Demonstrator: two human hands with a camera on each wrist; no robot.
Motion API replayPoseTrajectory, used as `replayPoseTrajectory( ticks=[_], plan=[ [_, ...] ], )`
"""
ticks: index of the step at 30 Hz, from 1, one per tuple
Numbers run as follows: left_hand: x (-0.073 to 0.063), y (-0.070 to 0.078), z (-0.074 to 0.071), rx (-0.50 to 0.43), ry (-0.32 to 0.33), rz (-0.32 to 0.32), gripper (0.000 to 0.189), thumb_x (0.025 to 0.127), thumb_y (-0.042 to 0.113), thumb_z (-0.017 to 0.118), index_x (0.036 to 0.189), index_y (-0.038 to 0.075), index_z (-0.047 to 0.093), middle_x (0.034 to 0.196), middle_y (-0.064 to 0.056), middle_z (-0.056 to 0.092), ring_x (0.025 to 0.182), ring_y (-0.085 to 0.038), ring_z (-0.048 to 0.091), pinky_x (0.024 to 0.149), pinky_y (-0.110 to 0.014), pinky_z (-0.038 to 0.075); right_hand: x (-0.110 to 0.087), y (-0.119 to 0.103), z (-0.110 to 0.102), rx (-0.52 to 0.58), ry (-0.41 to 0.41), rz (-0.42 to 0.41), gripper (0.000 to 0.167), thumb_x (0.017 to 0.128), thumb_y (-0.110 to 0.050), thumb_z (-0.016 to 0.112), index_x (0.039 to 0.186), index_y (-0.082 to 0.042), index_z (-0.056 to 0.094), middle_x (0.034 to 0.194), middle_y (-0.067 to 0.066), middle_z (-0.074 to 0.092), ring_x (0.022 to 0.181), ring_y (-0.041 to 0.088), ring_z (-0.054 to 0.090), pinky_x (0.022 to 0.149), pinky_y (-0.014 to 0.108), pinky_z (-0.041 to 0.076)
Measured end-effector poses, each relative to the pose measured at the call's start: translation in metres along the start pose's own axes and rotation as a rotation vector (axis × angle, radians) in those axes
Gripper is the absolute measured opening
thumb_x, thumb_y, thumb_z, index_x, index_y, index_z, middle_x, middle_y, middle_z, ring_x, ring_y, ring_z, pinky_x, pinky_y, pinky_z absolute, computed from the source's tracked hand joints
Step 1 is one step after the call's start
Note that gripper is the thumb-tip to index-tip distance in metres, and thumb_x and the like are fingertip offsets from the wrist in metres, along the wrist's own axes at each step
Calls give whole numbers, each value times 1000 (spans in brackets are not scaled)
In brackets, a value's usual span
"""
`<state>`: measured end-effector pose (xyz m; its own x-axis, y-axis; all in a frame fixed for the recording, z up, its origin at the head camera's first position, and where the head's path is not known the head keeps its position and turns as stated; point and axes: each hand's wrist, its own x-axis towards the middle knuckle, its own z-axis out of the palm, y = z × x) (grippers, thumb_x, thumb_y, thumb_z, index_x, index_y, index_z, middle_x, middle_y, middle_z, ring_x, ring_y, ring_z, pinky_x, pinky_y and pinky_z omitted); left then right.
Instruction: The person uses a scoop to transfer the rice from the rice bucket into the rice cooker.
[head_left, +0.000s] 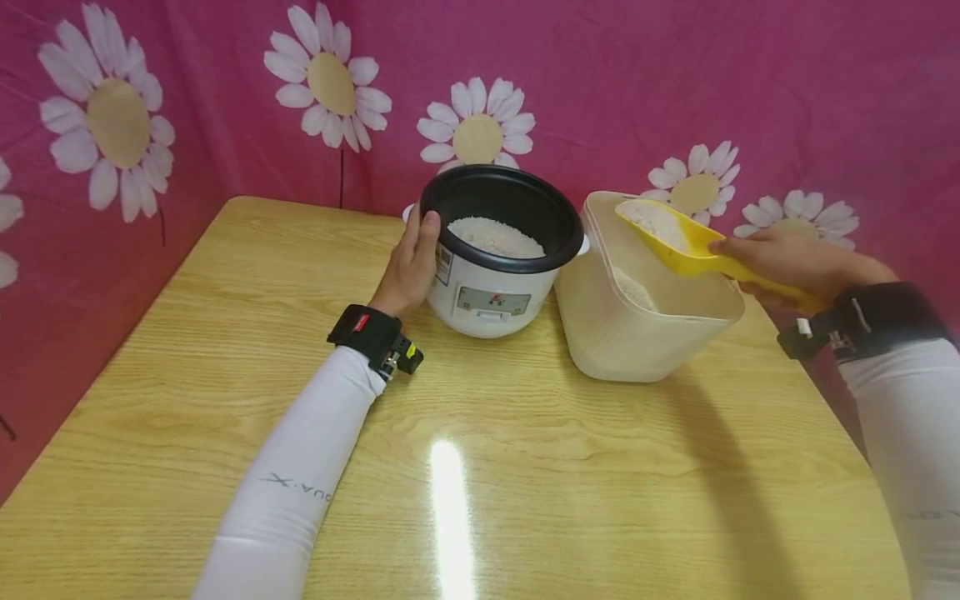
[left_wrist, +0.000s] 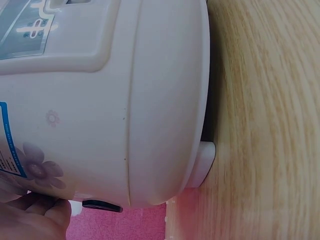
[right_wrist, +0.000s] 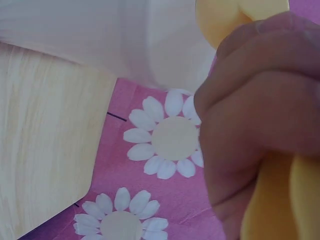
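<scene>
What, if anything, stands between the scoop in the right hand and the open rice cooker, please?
Nothing visible blocks the way; only the facing rims of the bin and cooker lie between. The scoop in the right hand appears held above the bin. The left hand touches the cooker's left side.

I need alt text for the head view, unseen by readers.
The right hand holds a yellow scoop of rice over an open cream bin. The left hand touches a white rice cooker, its black pot also containing rice, on a wooden table.
</scene>
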<state>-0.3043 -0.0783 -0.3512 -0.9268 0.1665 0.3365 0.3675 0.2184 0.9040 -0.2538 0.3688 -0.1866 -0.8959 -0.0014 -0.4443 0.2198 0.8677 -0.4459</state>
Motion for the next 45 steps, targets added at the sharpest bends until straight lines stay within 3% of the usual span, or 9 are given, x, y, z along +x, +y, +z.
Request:
replayPoseTrajectory(
  ticks=[4, 8, 13, 21, 26, 31, 37, 42, 45],
  plan=[
    [0, 0, -1, 2, 2, 1, 65, 107, 55, 20, 166, 31, 11, 171, -6, 29, 156, -30, 33, 130, -59, 24, -4, -9, 0, -36, 28, -13, 78, 97, -74, 46, 132, -5, 54, 75, -4, 52, 59, 13, 45, 51, 28, 47],
    [0, 0, -1, 0, -1, 5, 64, 107, 54, 21, 166, 31, 11, 171, -7, 30, 155, -31, 34, 130, -60, 24, -8, -21, 1, 36, -42, -45, 69, 100, -71, 43, 122, -7, 53, 70, -7, 47, 54, 10, 41, 47, 24, 44],
    [1, -1, 0, -9, -1, 17, 62, 108, 51, 22, 165, 31, 13, 170, -7, 31, 155, -31, 34, 130, -60, 24, -13, -37, 4, 16, -83, -75, 66, 101, -71, 40, 106, -7, 57, 58, -7, 41, 43, 10, 37, 39, 27, 37],
    [2, 0, 1, -10, -12, 2, 63, 107, 53, 21, 166, 31, 11, 172, -5, 28, 156, -29, 32, 130, -59, 23, -11, -66, 15, 36, -64, -84, 65, 99, -72, 45, 117, -10, 54, 66, -5, 43, 49, 12, 34, 41, 27, 34],
    [0, 1, 0, -8, -11, -4, 63, 107, 53, 21, 166, 32, 10, 172, -5, 28, 157, -30, 32, 130, -60, 23, -4, -89, 20, 73, -67, -118, 56, 102, -63, 49, 119, -10, 56, 66, -4, 40, 50, 13, 32, 42, 30, 29],
    [0, 0, -1, -9, -12, 1, 63, 107, 52, 21, 166, 33, 10, 172, -5, 28, 157, -30, 31, 130, -61, 23, 2, -111, 22, 9, -66, -146, 54, 103, -61, 49, 118, -10, 58, 68, -3, 42, 53, 14, 36, 44, 30, 32],
    [0, -1, -1, -8, -2, -15, 63, 107, 54, 21, 166, 34, 12, 171, -5, 30, 156, -30, 33, 129, -60, 25, 6, -132, 30, -73, -27, -161, 53, 102, -61, 50, 100, -9, 59, 67, -3, 44, 54, 16, 41, 47, 31, 36],
    [1, -1, -2, -8, -15, -17, 64, 107, 55, 21, 166, 34, 11, 172, -4, 28, 157, -29, 32, 130, -59, 24, 11, -142, 36, -183, 40, -228, 54, 103, -59, 49, 81, -10, 54, 62, -2, 47, 50, 18, 45, 49, 34, 41],
    [1, -1, -2, -7, -18, -21, 64, 107, 56, 21, 166, 35, 10, 172, -3, 27, 157, -29, 31, 130, -60, 24, 13, -146, 38, -266, 97, -246, 58, 102, -62, 48, 80, -9, 54, 61, 0, 50, 49, 21, 48, 52, 37, 43]
  ],
)
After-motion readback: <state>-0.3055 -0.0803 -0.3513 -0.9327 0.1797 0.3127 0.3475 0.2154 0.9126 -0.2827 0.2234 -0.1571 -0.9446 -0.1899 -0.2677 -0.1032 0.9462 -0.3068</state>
